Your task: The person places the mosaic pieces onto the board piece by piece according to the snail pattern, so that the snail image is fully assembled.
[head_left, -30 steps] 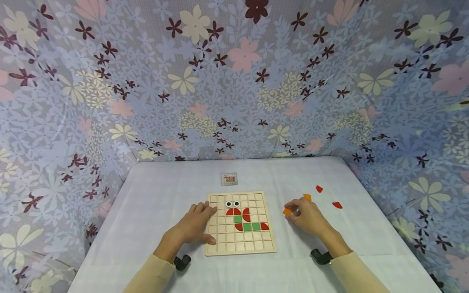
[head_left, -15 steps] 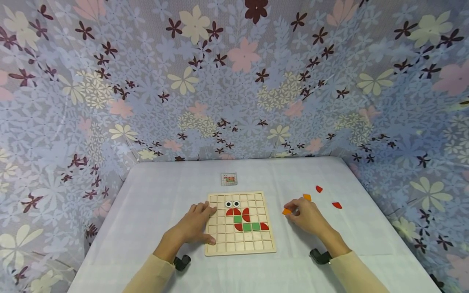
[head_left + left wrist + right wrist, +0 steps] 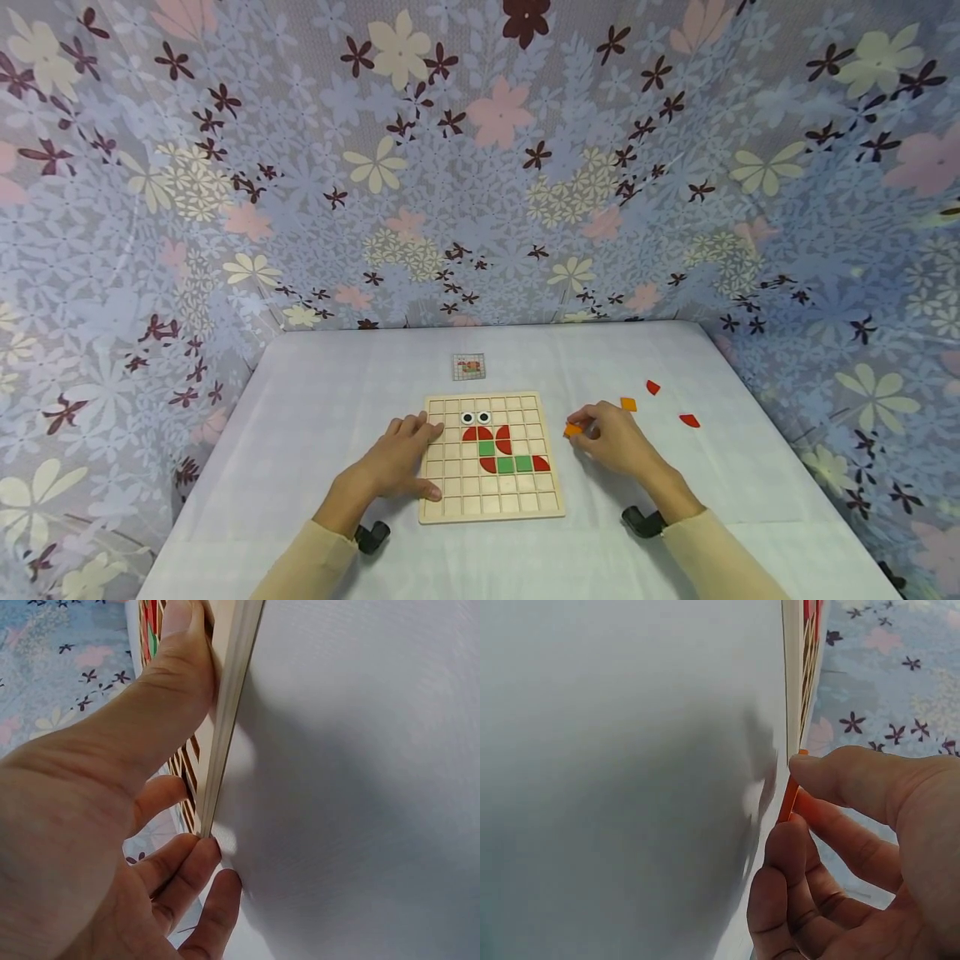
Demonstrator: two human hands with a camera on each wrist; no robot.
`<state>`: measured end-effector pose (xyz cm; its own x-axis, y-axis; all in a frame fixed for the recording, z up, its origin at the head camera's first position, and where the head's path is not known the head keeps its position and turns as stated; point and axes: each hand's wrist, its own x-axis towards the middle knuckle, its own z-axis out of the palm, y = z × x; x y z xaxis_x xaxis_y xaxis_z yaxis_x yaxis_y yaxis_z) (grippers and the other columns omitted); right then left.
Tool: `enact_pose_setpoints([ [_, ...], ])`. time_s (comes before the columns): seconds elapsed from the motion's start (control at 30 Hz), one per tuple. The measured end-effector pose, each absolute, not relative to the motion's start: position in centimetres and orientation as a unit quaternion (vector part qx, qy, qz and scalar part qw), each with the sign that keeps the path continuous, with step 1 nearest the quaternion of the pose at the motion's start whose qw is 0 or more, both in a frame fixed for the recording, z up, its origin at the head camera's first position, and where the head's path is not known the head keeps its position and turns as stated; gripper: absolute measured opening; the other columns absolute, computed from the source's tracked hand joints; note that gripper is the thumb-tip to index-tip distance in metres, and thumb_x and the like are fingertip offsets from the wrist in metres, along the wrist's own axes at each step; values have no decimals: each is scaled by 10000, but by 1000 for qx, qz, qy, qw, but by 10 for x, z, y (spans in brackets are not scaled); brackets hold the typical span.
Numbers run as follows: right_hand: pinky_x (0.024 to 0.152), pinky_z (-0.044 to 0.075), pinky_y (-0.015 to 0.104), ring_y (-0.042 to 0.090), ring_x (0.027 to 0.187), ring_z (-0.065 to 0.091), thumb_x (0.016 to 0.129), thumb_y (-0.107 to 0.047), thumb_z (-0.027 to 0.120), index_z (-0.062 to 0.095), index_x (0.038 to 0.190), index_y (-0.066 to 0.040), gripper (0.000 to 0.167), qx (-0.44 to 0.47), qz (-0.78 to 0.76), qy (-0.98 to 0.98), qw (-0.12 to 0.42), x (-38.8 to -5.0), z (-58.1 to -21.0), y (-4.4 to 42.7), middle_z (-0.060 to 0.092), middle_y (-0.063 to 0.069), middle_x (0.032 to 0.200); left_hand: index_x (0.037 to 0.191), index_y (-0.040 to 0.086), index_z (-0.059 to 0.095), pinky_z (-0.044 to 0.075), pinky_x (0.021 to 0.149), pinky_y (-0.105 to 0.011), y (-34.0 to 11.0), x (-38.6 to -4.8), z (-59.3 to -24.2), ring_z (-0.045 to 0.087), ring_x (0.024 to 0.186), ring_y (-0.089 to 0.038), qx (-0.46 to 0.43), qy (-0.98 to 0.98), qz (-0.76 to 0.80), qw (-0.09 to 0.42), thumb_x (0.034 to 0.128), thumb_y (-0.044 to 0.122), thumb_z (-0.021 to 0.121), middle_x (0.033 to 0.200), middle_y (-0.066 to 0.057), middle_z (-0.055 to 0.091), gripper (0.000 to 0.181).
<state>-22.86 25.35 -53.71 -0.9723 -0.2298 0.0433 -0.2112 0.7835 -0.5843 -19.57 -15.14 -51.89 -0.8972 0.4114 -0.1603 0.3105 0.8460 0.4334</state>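
Observation:
A wooden grid board lies on the table, bearing two eye pieces, red quarter-round pieces and green squares. Spread along its left edge, my left hand rests with the thumb on the rim; the left wrist view shows its fingertips touching the edge. Just right of the board, my right hand pinches an orange square piece between thumb and fingers. That orange piece stands on edge to the camera in the right wrist view, close to the board's side.
Another orange piece lies beyond my right hand, with two red pieces farther right. A small picture card showing a coloured figure lies behind the board. A flowered cloth hangs beyond the table.
My right hand has moved left toward the board, carrying the orange piece. The left hand and the board have stayed in place.

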Motion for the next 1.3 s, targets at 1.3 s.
enact_pose_setpoints([
  [1.3, 709, 497, 229, 113, 831, 583, 1024, -72, 881, 895, 1175, -134, 164, -214, -329, 918, 51, -242, -535, 191, 772, 16, 1123, 1732, 104, 536, 452, 1361, -652, -153, -195, -520, 445, 1637, -472, 184, 951, 216, 126, 789, 428, 1084, 1847, -263, 406, 1138],
])
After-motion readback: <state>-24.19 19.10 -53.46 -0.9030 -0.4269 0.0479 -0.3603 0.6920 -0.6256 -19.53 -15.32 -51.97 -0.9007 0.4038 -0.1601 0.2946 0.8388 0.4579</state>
